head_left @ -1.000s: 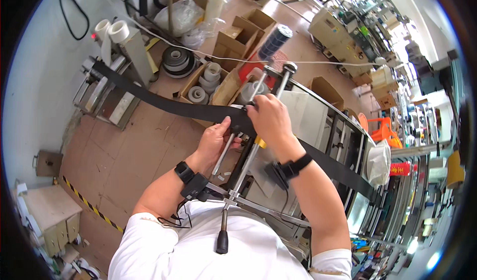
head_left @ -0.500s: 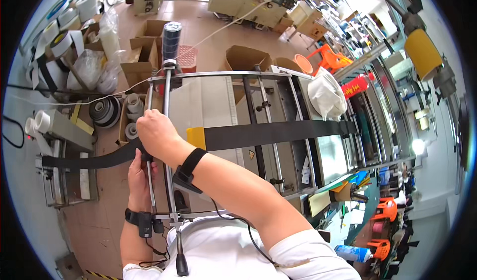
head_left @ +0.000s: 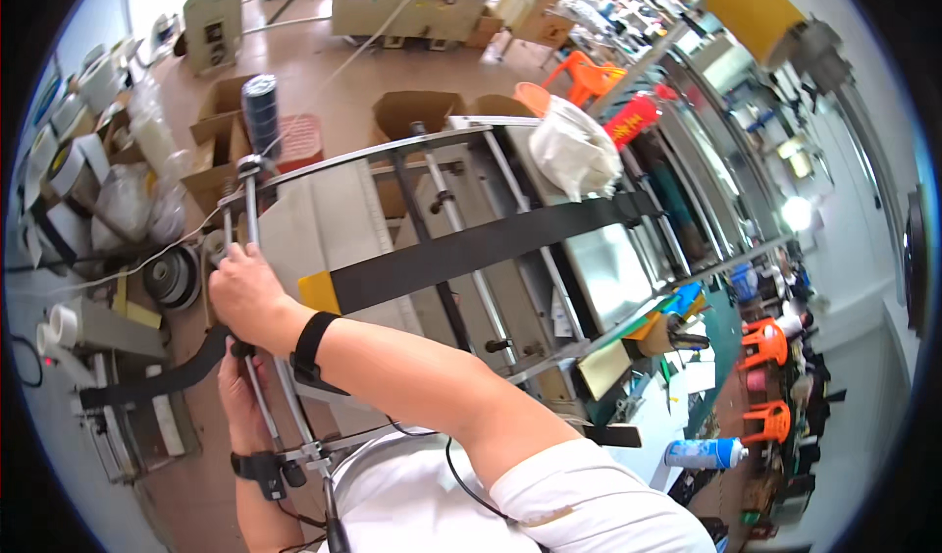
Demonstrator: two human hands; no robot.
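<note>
A wide black band stretches across the metal frame of a machine, with a yellow strip at its left part. My right hand is closed on the band at the frame's left end, beside the metal rods; its fingertips are partly hidden. Just below, my left hand has its fingers curled behind a thin rod and its thumb up near the band's lower edge; what it grips is hidden. Past my hands the band sags left to a small machine.
A dark roll stands upright behind the frame's far left corner. Cardboard boxes and a pink basket are beyond the frame. A white cloth bundle and a red bottle lie on the right part. A blue spray can is at lower right.
The whole view has turned and shifted, so the machine appears tilted and farther left. Both hands remain at the same rods and band; no clear change of grip shows.
</note>
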